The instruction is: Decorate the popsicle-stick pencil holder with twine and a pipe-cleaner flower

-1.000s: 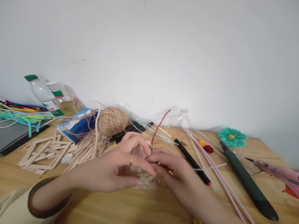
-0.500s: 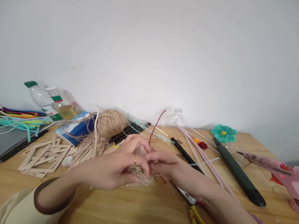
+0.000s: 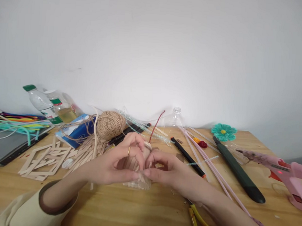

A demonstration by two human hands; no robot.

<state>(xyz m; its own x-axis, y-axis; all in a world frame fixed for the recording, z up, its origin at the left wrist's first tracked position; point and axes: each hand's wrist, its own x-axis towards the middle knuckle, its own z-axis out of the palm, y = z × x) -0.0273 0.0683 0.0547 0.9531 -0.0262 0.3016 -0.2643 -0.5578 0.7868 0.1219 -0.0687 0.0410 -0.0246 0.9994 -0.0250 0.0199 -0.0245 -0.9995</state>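
Observation:
A small pale craft piece (image 3: pixel 137 185), seemingly made of wooden sticks with a bumpy cream trim round its base, stands upright on the table between my hands. My left hand (image 3: pixel 119 159), with a gold ring, curves round its left side, thumb and fingertips closed at its front. From the right, my right hand (image 3: pixel 165 165) pinches at the same front spot, fingertips nearly meeting the left ones. What lies between the fingertips is too small to tell. Behind the piece a red pipe cleaner (image 3: pixel 156 126) sticks up at a slant.
A twine ball (image 3: pixel 111 125), loose craft sticks (image 3: pixel 86 155) and bottles (image 3: pixel 40 100) fill the left. To the right lie a black marker (image 3: pixel 186 156), a dark green tool (image 3: pixel 240 172), a teal flower (image 3: pixel 223 132) and a pink glue gun (image 3: pixel 279 166). Yellow-handled pliers (image 3: pixel 195 219) lie in front.
My hands have drawn slightly apart and their fingertips now meet lower at the craft piece's front, so more of it shows. The view has shifted a little.

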